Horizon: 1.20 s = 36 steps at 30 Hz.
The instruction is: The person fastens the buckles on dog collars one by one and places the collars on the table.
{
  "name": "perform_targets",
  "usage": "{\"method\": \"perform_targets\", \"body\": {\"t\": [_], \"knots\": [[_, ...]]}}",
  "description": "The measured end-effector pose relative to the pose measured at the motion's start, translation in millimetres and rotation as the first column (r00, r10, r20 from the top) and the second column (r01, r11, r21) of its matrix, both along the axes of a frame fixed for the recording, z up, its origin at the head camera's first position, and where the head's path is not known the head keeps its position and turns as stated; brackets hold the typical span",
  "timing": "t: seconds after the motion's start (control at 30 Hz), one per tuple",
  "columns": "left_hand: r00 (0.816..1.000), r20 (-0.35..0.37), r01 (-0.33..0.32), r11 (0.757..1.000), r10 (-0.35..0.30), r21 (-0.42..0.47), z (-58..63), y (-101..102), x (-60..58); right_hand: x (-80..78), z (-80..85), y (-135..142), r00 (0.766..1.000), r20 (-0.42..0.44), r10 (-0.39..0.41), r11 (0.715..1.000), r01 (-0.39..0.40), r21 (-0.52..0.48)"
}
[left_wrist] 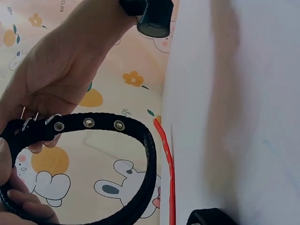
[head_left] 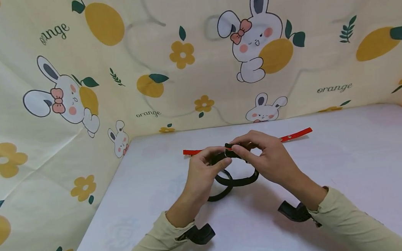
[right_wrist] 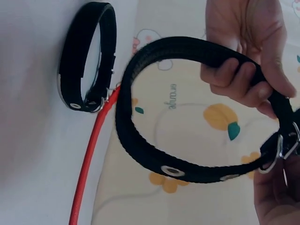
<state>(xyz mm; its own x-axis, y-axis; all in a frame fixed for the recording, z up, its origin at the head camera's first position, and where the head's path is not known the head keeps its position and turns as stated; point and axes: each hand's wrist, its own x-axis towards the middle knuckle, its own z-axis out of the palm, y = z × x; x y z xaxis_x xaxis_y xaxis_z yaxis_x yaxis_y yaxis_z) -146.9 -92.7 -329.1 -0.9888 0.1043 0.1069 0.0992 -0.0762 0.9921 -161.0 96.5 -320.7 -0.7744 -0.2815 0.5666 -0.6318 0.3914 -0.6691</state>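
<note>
A black dog collar, closed into a loop, hangs between both hands above the table. Metal eyelets line its band, and a silver buckle with a D-ring shows in the right wrist view. My left hand grips the band just left of the buckle, thumb on the near side and fingers curled round it. Thumb and fingers of my right hand pinch the collar at the buckle, with the strap's short end between them. Part of the buckle is covered by the fingertips.
A second black collar stands looped on the white table, behind the held one. A red strap with eyelets stretches across the table beyond the hands. A printed cloth rises at the table's back edge.
</note>
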Motion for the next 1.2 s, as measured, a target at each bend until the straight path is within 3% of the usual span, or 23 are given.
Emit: {"method": "perform_targets", "body": {"t": [0.2, 0.77, 1.2], "knots": [[1.000, 0.006, 0.001, 0.999, -0.001, 0.044, -1.4, 2.1, -2.0, -1.3, 2.1, 3.1, 0.998, 0.060, -0.012, 0.999, 0.009, 0.039], [1.000, -0.006, -0.015, 0.998, 0.016, 0.060, -2.9, -0.5, -3.9, -1.7, 1.0, 4.6, 1.000, 0.014, 0.013, 0.998, -0.014, 0.066], [1.000, -0.005, -0.014, 0.991, 0.015, 0.130, -0.6, -1.5, -4.1, -2.4, 1.5, 8.0, 0.997, 0.063, -0.045, 0.992, 0.037, 0.120]]}}
